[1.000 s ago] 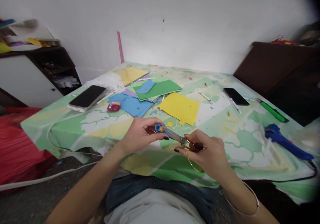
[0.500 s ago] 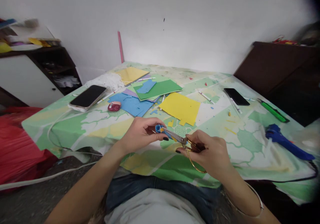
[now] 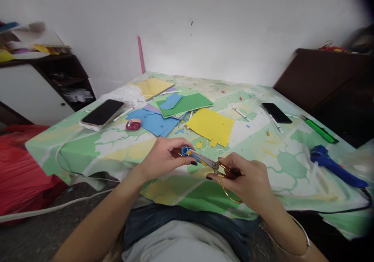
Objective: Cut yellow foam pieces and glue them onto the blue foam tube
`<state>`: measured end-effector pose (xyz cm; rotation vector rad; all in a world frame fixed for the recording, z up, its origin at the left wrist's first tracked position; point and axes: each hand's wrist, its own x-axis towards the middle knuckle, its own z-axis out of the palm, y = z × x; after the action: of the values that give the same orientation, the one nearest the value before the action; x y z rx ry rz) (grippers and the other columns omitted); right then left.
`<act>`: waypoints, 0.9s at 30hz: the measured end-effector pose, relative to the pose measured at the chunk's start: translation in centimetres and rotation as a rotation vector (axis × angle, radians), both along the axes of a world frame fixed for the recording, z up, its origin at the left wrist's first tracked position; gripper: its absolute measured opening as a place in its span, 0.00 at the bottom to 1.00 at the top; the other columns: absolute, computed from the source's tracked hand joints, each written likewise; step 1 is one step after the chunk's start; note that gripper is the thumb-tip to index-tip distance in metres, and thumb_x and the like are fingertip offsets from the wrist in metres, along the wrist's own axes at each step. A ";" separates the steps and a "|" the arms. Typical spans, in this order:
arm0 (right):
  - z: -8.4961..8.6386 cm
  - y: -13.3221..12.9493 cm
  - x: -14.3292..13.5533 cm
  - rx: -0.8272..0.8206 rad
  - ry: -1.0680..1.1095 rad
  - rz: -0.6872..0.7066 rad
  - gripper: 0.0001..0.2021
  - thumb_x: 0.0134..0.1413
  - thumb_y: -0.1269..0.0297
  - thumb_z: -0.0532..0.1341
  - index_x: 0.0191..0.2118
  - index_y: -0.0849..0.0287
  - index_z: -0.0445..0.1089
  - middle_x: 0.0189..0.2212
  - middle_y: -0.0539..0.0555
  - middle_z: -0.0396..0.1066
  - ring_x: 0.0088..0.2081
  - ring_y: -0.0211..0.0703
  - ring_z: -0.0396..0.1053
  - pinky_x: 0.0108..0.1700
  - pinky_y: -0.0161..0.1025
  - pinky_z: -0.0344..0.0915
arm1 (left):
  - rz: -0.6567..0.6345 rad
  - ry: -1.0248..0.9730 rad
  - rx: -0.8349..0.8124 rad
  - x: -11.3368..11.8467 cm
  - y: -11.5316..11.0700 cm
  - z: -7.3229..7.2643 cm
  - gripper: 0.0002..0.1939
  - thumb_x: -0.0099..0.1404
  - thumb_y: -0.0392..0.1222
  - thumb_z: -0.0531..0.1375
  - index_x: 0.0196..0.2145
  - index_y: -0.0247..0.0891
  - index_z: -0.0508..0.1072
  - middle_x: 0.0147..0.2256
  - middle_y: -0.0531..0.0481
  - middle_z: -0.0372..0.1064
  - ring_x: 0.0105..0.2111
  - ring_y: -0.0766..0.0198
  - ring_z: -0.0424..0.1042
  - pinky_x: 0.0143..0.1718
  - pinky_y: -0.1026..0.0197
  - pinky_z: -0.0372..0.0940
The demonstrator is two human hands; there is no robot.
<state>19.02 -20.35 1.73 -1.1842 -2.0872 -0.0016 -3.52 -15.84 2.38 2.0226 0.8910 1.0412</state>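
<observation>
Between the thumb and fingers of my left hand (image 3: pixel 168 155) is a small rolled blue foam piece (image 3: pixel 185 150) with a bit of yellow on it. My right hand (image 3: pixel 247 176) grips gold-handled scissors (image 3: pixel 214 164) by the loops. Their blades point left and reach the blue piece, touching or overlapping it near my left fingertips. How far apart the blades are is hard to make out. Just beyond my hands lie a yellow foam sheet (image 3: pixel 212 125) and a small yellow scrap (image 3: pixel 200 143).
Blue sheets (image 3: pixel 159 123) and a green sheet (image 3: pixel 193 103) lie behind my left hand. A phone (image 3: pixel 103 113) rests at left, another phone (image 3: pixel 276 113) at right. A blue glue gun (image 3: pixel 336 166) and a green cutter (image 3: pixel 320 129) lie along the right edge. Several markers are scattered about.
My right hand and the scissors have shifted very slightly to the right. My left hand keeps its place with the blue piece.
</observation>
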 end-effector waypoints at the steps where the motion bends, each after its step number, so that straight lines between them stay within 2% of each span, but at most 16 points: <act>1: 0.0 0.0 0.0 -0.001 -0.001 0.001 0.16 0.49 0.50 0.62 0.26 0.60 0.66 0.12 0.43 0.59 0.14 0.29 0.54 0.17 0.28 0.51 | -0.002 0.000 -0.002 0.0 0.0 0.0 0.08 0.55 0.41 0.65 0.32 0.36 0.74 0.24 0.53 0.69 0.21 0.70 0.64 0.22 0.70 0.61; 27: 0.3 0.0 -0.2 0.034 -0.008 0.010 0.17 0.50 0.50 0.61 0.26 0.61 0.66 0.12 0.42 0.59 0.13 0.28 0.54 0.16 0.27 0.51 | 0.020 0.055 0.020 -0.2 0.0 0.2 0.08 0.55 0.41 0.65 0.33 0.35 0.74 0.24 0.53 0.69 0.21 0.72 0.62 0.22 0.70 0.59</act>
<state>18.81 -20.31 2.04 -1.1552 -2.0921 -0.0367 -3.72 -15.82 2.56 2.0714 0.9340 1.0134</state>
